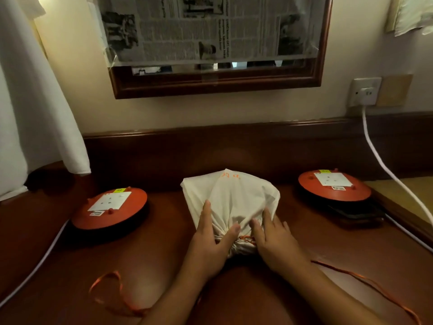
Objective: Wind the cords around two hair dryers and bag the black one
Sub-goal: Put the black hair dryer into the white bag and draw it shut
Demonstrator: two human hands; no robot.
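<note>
Centrally, bag [234, 195] between well-apart reels [110, 207], left hand [210, 240], right hand [274, 242] at neck

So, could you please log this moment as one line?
stage: closing bag | white bag on desk, neck gathered | left hand, right hand pressing neck | orange string ends loose

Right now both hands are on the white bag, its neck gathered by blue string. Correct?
No: the head view shows the string is orange, not blue. The left hand and right hand are indeed on the white bag.
</note>
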